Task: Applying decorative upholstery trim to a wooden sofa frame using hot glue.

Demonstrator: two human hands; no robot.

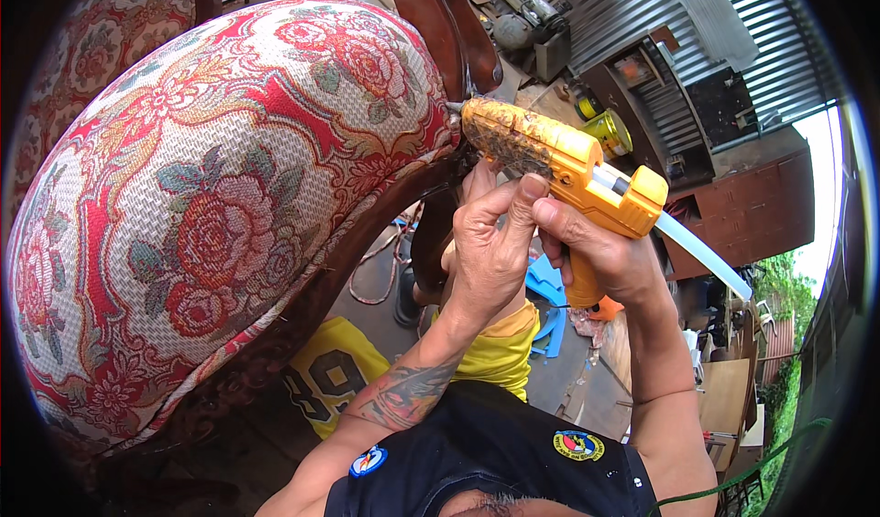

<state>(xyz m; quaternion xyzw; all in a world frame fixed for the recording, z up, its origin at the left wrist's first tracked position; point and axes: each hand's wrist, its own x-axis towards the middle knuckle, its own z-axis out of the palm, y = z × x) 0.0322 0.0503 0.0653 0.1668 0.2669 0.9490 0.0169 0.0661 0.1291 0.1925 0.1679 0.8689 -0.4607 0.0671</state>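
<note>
My right hand (600,251) is wrapped round the handle of a yellow hot glue gun (587,155) with brown, crusted smears on its barrel. A translucent glue stick (704,253) sticks out of its back. The nozzle points left, at the edge of a chair's padded seat (220,233) covered in red and cream floral fabric. Just below the barrel, my left hand (495,242) is closed, thumb against fingers; its fingertips are partly hidden behind the gun, so what they hold does not show. A corded trim (261,329) runs along the seat's lower edge, above the dark wood frame.
A dark wooden chair leg (449,31) rises beside the nozzle. Blue scraps (547,311) and a rope (376,279) lie on the floor below. Further off are a yellow can (608,135), a brown cabinet (747,201) and corrugated metal sheets (632,13). A green cord (761,462) hangs at the lower right.
</note>
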